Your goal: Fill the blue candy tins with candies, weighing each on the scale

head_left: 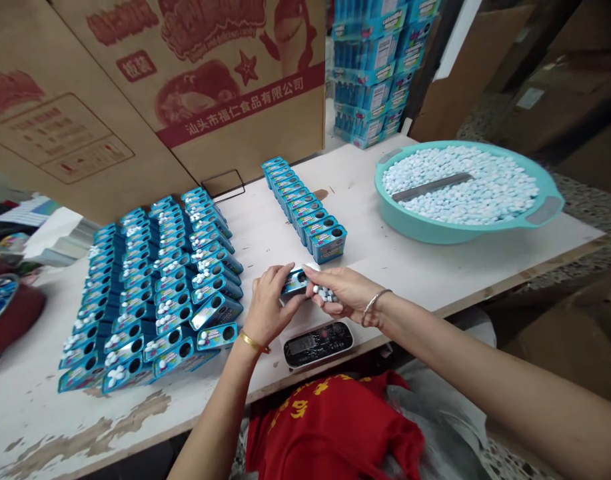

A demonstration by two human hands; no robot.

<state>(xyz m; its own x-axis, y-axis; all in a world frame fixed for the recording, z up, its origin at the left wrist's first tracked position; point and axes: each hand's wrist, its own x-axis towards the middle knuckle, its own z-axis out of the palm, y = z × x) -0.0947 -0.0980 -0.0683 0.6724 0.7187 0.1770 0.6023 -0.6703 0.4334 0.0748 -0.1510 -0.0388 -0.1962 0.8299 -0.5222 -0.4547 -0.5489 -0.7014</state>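
Blue box (292, 283) in left hand (271, 301), hole end toward right hand (346, 291)

Long axis runs roughly crosswise to the person, right end a bit farther out. Printed top faces up, dark round hole (302, 277) at the right end.

Around it: 4 columns of similar boxes (171, 287) on the table (405, 280) to the left, many with pellets on top. 1 line of boxes (305, 213) ahead, running back toward the cartons (265, 127). Teal basin (430, 231) of pellets off to the right, flat metal strip (432, 188) lying on the heap. Black-faced scale (318, 343) just this side of the hands, near the table edge; can't read its display. Fingers hide part of the box.

Versus hands: box sits between left thumb and fingers, narrow grip around its left part. Right hand is curled around white pellets (326, 294), just beside the hole; can't tell if its fingertips touch the box.
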